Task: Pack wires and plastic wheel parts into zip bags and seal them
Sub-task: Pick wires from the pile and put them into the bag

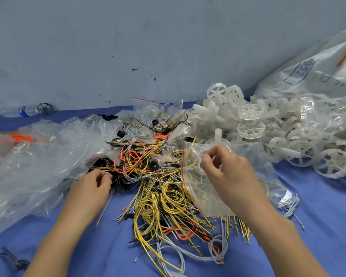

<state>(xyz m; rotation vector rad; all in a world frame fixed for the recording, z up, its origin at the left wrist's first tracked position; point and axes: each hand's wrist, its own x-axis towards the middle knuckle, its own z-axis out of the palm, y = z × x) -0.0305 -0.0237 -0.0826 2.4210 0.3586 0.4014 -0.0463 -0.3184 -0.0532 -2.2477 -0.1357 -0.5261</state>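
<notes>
A blue surface (318, 206) is carrying everything, backed by a grey wall (128, 47). At the far right a big sack (318, 72) is slumping against the wall, and a heap of clear plastic wheels (268, 126) is spilling from its foot toward the middle, near the right hand. A mound of loose plastic sheeting (38, 156) is lying at the left, and its edge is crowding the left arm. In the centre the tangle of wires (158, 188), yellow, orange, grey and black, is spreading between the two arms, so any single wire will likely be dragging its neighbours. Empty zip bags (148, 105) are lying behind the tangle. The right hand (228, 174) is raising one zip bag (208, 196) above the wires, its grip pinching the film between thumb and fingers near the red-lined mouth, probably to be keeping that mouth free for loading; the bag is looking empty, with wires showing through it. The left hand (92, 186) is curling at the tangle's near-left edge; whether its grip is already holding a black wire I cannot tell. Far left, a bottle (24, 111) and a dark wheel (45, 108) are resting by the wall.
</notes>
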